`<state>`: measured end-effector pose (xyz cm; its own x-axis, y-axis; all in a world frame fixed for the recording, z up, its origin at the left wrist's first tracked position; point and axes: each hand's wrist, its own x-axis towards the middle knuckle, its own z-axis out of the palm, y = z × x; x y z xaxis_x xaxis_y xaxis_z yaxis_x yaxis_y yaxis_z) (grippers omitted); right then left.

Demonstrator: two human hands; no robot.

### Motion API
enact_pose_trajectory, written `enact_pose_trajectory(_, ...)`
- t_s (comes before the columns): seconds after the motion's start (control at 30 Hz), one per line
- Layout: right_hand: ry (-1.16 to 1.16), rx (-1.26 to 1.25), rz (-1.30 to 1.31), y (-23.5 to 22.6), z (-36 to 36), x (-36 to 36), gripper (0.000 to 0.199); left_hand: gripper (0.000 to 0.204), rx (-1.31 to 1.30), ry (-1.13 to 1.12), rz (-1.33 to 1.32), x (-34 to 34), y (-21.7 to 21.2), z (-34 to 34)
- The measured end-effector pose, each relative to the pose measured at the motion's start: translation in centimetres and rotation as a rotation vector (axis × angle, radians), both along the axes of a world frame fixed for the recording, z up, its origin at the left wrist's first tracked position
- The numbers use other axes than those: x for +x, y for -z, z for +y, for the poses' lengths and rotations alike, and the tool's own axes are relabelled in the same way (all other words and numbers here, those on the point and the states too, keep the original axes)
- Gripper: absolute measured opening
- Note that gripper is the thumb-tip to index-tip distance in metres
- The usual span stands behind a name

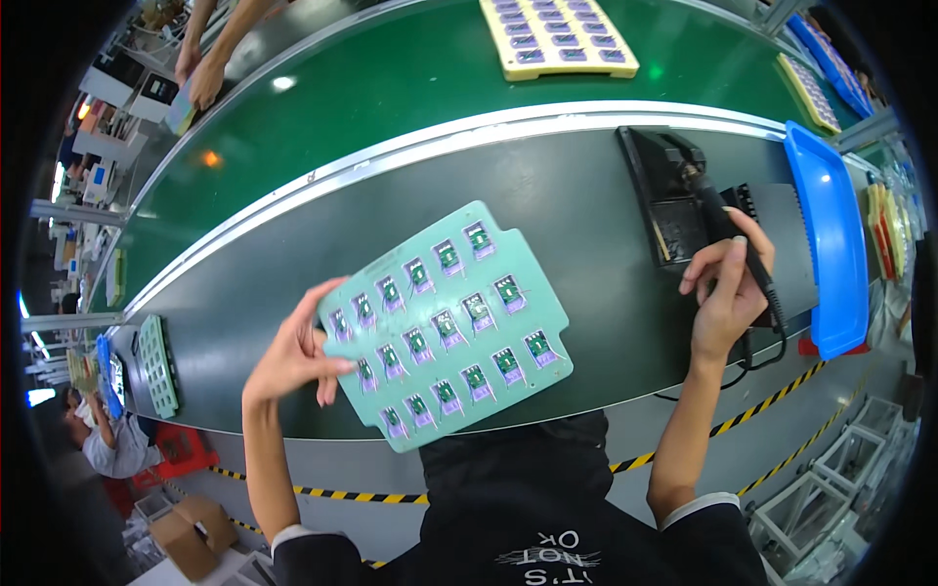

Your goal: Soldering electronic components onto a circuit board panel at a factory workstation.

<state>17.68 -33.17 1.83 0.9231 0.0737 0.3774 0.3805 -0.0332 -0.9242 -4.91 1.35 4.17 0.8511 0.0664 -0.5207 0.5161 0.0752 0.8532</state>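
Note:
My left hand [298,347] grips the left edge of a pale green tray [469,337], thumb on top and fingers at its rim. Several small circuit boards [447,327] sit in rows of slots in this tray, with thin wires sticking out of them. The tray is held at a slant over the near edge of the dark bench. On the right, my right hand [733,278] is closed round the black handle of a soldering iron [716,210]. The iron's front end is at the black soldering stand [664,186], and its tip is hidden there.
Behind the stand's right side are a dark box [782,234] and a blue tray [831,244]. A green conveyor belt [391,88] carries a cream tray [570,66] of parts. Another green tray [156,366] lies far left. Across the belt show another person's hands [203,80].

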Motion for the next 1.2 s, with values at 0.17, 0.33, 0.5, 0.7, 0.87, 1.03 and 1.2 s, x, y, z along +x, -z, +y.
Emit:
enact_pose_trajectory(0.17,0.042,-0.062,-0.086,0.7,0.5,0.5,0.026,0.086,-0.074,0.109,0.035,1.7,0.4,2.6)
enact_pose_trajectory(0.33,0.087,-0.12,-0.15,1.2,0.7,0.7,0.033,0.088,-0.156,0.1,0.061,2.2,0.7,3.1)
enact_pose_trajectory(0.5,0.079,-0.15,-0.166,1.6,-0.2,1.5,0.038,0.088,-0.201,0.09,0.092,2.7,0.5,2.0)
enact_pose_trajectory(0.7,0.075,-0.088,-0.218,2.2,-0.2,1.7,0.04,0.088,-0.304,0.129,0.195,3.5,0.4,3.0)
enact_pose_trajectory(0.87,0.089,-0.144,-0.23,2.0,-0.7,1.7,0.038,0.086,-0.287,0.09,0.129,2.6,1.0,2.6)
enact_pose_trajectory(1.03,0.126,-0.163,-0.26,2.4,0.7,1.6,0.034,0.088,-0.277,0.094,0.106,2.1,1.0,3.3)
enact_pose_trajectory(1.2,0.154,-0.197,-0.266,2.0,0.9,1.3,0.032,0.091,-0.297,0.122,0.107,1.9,1.4,3.7)
